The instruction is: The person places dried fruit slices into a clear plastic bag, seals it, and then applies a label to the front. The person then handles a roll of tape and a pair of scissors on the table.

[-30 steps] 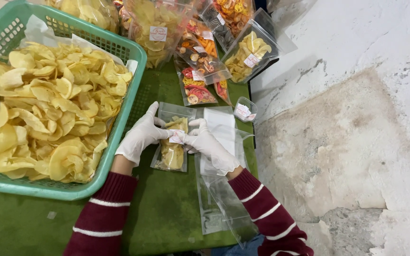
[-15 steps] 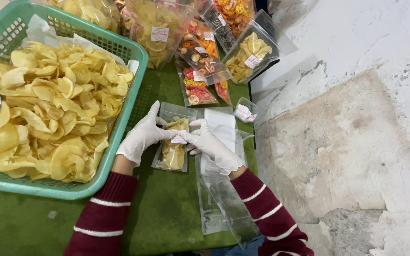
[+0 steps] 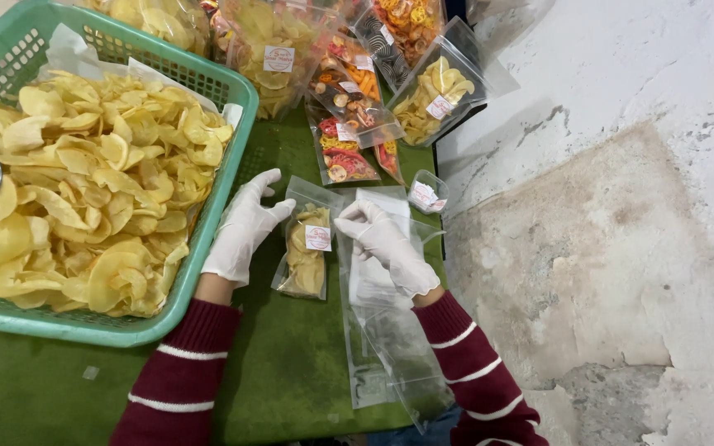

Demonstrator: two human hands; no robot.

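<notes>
Small clear bag of yellow chips (image 3: 307, 252), white round label on front; lying flat on green mat, just beside basket.

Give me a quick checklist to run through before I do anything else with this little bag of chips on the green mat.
1. Label on the small chip bag: stuck on its front, ok.
2. Bag top sealed: cannot tell.
3. Left hand gloved, beside the bag: ok.
4. Right hand gloved, resting on the empty clear bags: ok.
5. Green basket full of chips, close by: ok.
6. Bag lying flat on the mat: ok.
</notes>
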